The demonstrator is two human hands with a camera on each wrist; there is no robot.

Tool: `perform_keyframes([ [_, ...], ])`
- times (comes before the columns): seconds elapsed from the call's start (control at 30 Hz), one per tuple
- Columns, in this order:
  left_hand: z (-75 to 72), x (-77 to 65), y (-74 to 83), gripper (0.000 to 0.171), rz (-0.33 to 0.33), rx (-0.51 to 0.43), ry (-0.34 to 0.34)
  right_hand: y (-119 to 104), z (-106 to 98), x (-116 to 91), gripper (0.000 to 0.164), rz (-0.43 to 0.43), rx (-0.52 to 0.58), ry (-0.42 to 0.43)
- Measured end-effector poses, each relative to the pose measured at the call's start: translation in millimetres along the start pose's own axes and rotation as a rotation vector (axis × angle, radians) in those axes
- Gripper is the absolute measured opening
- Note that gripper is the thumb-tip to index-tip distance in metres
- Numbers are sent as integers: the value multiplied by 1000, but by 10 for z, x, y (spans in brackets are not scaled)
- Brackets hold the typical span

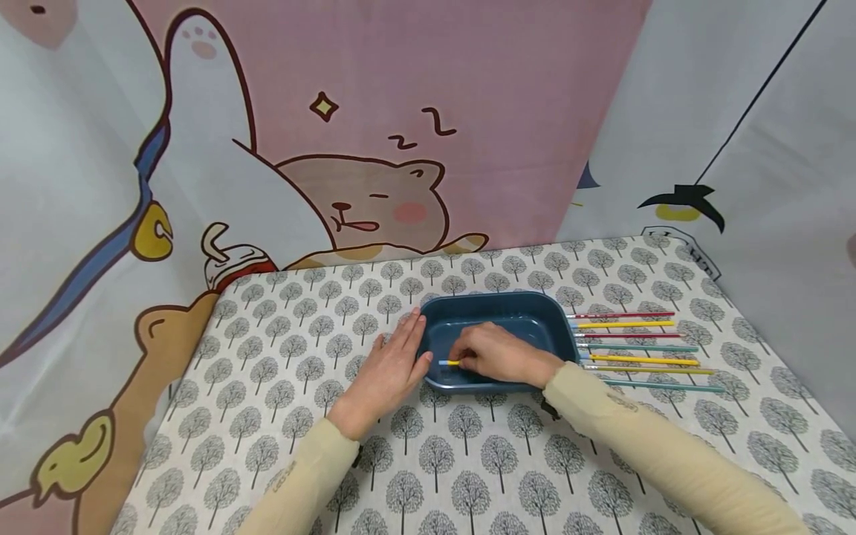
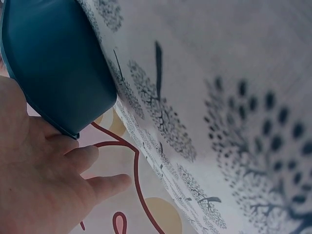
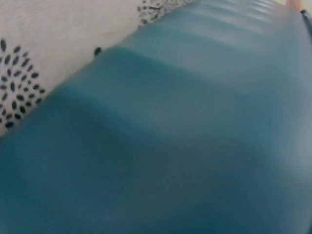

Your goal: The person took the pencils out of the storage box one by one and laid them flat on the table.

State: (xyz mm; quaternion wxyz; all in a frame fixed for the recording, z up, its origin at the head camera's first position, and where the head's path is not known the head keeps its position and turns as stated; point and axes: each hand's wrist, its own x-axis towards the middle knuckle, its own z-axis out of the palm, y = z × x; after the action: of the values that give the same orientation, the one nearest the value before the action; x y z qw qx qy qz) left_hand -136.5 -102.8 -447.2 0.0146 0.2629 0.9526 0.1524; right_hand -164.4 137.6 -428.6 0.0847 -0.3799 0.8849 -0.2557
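Note:
A dark blue rectangular tray (image 1: 535, 338) rests on the table, and its outer wall (image 2: 58, 68) fills the upper left of the left wrist view. My left hand (image 1: 391, 364) lies along the tray's left end, its fairly straight fingers touching the rim. Inside the tray, my right hand (image 1: 491, 353) pinches a thin yellow paintbrush (image 1: 449, 362) low over the bottom. Only the brush's light blue end and a bit of yellow show; the hand covers the rest. The right wrist view holds mostly blurred blue tray wall (image 3: 170, 126), without the fingers.
Several thin paintbrushes (image 1: 642, 359) with red, yellow, green and olive handles lie side by side at the tray's right. A tree-printed cloth (image 1: 281, 401) covers the table. Behind it hangs a curtain (image 1: 521, 134) with cartoon animals.

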Motion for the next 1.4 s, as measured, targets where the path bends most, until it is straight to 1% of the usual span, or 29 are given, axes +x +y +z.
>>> perform_keyframes([
  [0.27, 22, 11, -15, 67, -3, -5, 4, -7, -94, -71, 13, -34, 36, 60],
  [0.5, 27, 4, -15, 67, -5, -10, 3, -29, -153, -141, 16, -9, 44, 91],
  [0.7, 24, 6, -12, 67, -2, -5, 3, -74, -232, -214, 17, 5, 80, 125],
  [1.03, 26, 15, -11, 67, -3, -3, 1, -110, -338, -321, 18, -21, 112, 170],
  [1.23, 28, 12, -12, 67, 1, 2, 10, -148, -406, -387, 19, -45, 101, 197],
  [1.4, 20, 11, -8, 67, -1, -4, 12, -178, -477, -461, 21, -57, 70, 241],
])
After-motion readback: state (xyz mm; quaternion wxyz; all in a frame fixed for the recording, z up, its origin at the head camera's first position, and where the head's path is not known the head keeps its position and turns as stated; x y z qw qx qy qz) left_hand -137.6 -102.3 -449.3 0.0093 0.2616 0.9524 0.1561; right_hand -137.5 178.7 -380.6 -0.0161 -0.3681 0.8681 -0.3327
